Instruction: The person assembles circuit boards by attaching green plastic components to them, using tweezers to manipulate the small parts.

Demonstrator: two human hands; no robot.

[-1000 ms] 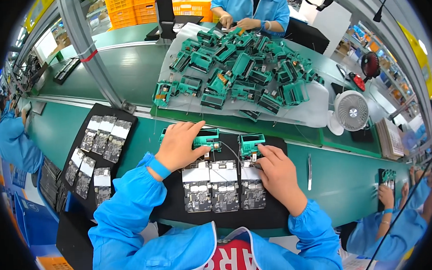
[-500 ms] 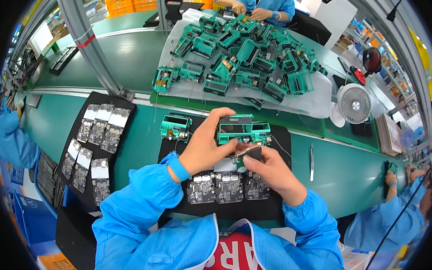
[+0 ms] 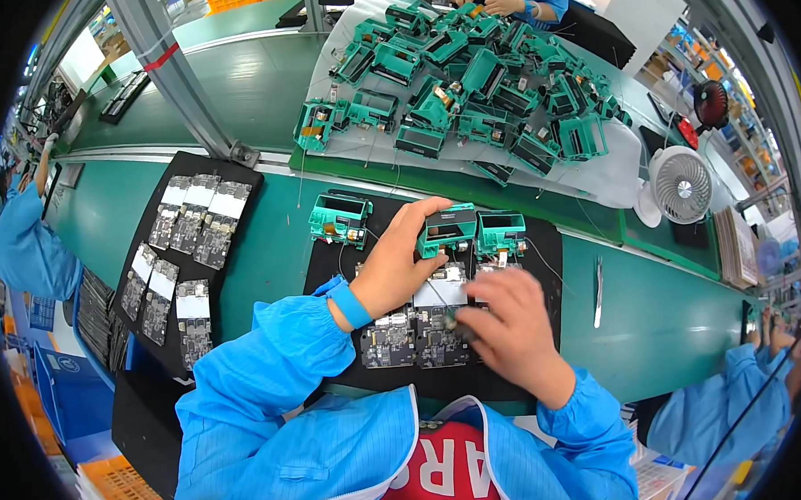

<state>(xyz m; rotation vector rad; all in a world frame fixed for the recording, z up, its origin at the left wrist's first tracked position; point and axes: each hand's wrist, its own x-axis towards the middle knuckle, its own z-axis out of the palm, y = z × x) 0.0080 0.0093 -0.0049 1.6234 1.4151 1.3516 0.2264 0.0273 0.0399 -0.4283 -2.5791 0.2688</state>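
Observation:
My left hand (image 3: 391,273) is closed around a green plastic housing (image 3: 447,231), its thumb and fingers pinching the left side. A second green housing (image 3: 502,231) stands just right of it, and another (image 3: 339,219) is beyond my left wrist. My right hand (image 3: 517,327) is smeared by motion above the black mat (image 3: 407,389), below the housings. Something small and dark shows by its fingertips, too blurred to name. Circuit boards with white strips lie under and between my hands, among them one board (image 3: 387,342) and another (image 3: 442,345).
At left, a second black mat (image 3: 162,357) carries several boards. Tweezers (image 3: 598,292) lie on the green table at right. Beyond the rail, many green housings (image 3: 482,77) are heaped on a white sheet, with a co-worker's hands (image 3: 502,2) behind. A white fan (image 3: 681,185) stands right.
My right hand has drawn down and away from my left hand; the dark piece seen in its fingers before is now blurred. My left hand remains on the housing. The whole view has shifted slightly.

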